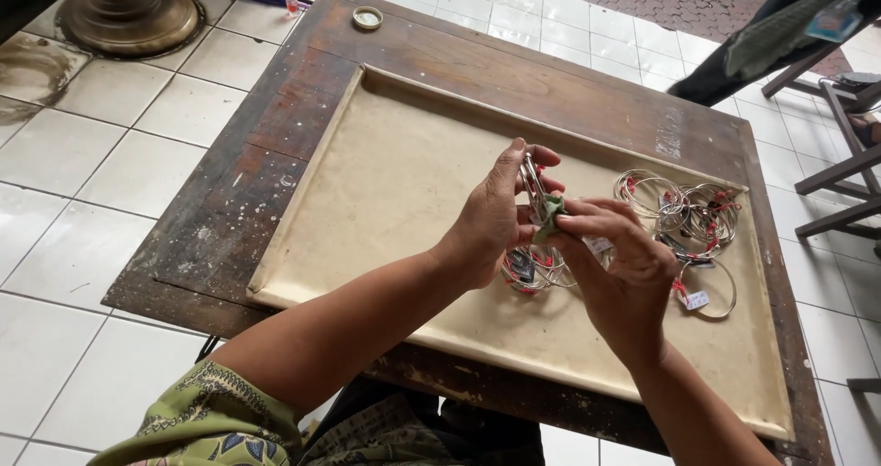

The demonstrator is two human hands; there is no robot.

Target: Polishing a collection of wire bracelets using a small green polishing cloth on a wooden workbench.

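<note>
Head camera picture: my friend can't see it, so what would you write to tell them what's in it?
Two bare hands hold silver bangles over a beige tray: the left hand grips a few bangles upright while the right hand presses a small green cloth against them. More tagged bangles lie on the tray, which sits on a worn wooden table.

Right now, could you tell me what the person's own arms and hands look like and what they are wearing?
Both forearms are bare, and the left hand and right hand wear no gloves; no rings or watch show. At the left upper arm sits a short green sleeve with a darker leaf-like print. The right arm's sleeve is out of frame.
</note>
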